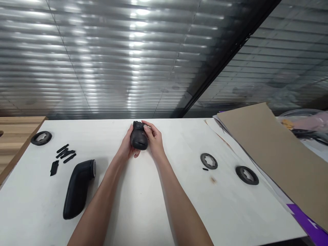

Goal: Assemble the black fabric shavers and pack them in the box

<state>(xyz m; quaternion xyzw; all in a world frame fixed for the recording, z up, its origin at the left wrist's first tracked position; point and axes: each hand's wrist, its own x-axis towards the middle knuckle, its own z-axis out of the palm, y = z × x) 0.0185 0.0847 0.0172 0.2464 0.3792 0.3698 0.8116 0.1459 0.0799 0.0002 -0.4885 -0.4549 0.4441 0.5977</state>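
Observation:
A rounded black plastic part [139, 139], with a narrower blocky top end, is held between both hands above the far middle of the white table. My left hand [126, 145] wraps it from the left and below, its fingertips showing under the part. On the right side, my right hand [154, 136] grips the upper end, thumb and forefinger pressed to it. What the part belongs to I cannot tell. To the left of my left forearm lies a black handheld device [77, 191] with a round mesh head.
On the white table [143, 212], a black ring [41, 138] and several small black strips [66, 153] lie left. Two dark rings [208, 161] [247, 175] and a tiny black piece [205, 169] lie right. Brown cardboard [276, 153] covers the right edge; window blinds [102, 61] rise behind.

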